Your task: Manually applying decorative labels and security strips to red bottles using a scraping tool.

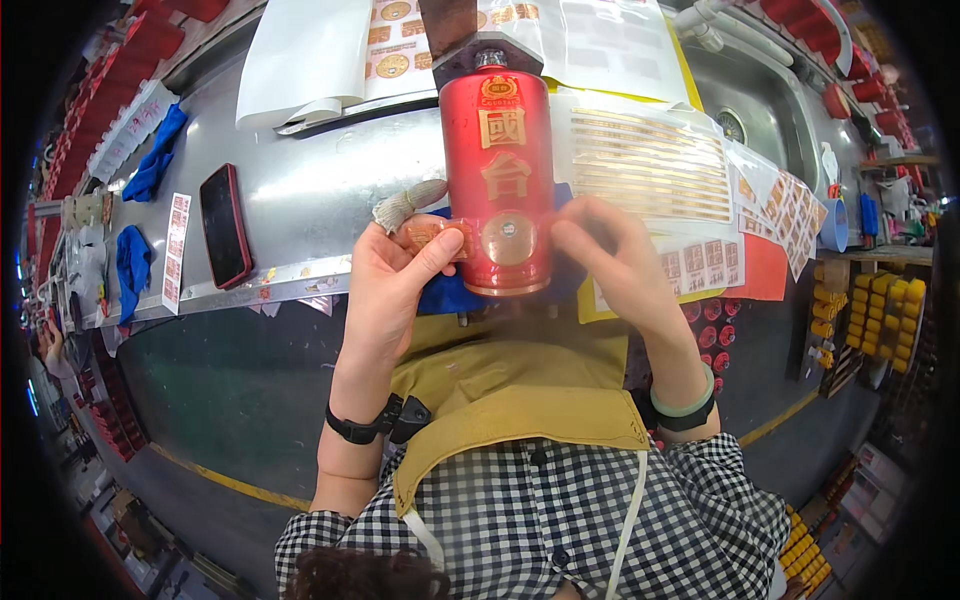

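A red bottle (497, 250) with gold characters and a round gold emblem lies lengthwise before me, its dark neck at a dark holder. At its lower left side, my left hand (400, 262) pinches a small clear label (425, 234) with gold print between thumb and fingers. A knitted finger cover (410, 204) sits on one finger of that hand. My right hand (618, 255) is bent at the bottle's lower right side, its fingertips at the red surface. Those fingertips are blurred, and I cannot tell whether they hold anything. Blue cloth (450, 295) shows beneath the bottle.
On the metal bench (300, 170) a phone (226, 225) lies left of the bottle, beside a label strip (176, 252) and blue cloths (132, 272). Label sheets (650, 165) spread to the right, near a sink (765, 90). More printed sheets (395, 45) lie behind.
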`<state>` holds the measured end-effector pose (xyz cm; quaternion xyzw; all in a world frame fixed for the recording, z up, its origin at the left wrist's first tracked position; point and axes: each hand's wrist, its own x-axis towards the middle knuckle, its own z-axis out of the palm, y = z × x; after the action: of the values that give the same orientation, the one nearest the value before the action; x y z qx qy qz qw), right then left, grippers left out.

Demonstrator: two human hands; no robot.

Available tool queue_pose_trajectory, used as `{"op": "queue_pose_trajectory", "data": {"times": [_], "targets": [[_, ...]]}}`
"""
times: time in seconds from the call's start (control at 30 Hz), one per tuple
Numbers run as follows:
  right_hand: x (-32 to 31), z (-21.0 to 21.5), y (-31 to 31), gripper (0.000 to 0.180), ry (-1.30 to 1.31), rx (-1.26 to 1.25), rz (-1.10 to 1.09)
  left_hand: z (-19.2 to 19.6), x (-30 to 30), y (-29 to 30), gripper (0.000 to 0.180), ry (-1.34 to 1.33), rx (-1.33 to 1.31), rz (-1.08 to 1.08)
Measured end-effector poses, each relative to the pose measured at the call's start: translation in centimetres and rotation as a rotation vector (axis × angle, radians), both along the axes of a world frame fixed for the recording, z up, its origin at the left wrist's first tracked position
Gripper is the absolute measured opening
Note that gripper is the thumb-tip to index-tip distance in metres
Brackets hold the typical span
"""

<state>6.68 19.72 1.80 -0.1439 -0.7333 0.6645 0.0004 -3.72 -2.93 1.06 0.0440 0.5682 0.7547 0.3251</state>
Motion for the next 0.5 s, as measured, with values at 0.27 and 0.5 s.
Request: {"op": "queue_pose_trajectory", "data": {"times": [0.27,0.5], "targets": [[-0.03,0.24,-0.34,0.021,0.018,-0.037,-0.021,-0.03,0.02,-0.08,0.054,-0.001,-0.009,0.008],[0.01,0.17,-0.23,0.02,0.008,-0.002,-0.014,-0.04,0.1,-0.01,0.053,0.001,0.0,0.011]]}}
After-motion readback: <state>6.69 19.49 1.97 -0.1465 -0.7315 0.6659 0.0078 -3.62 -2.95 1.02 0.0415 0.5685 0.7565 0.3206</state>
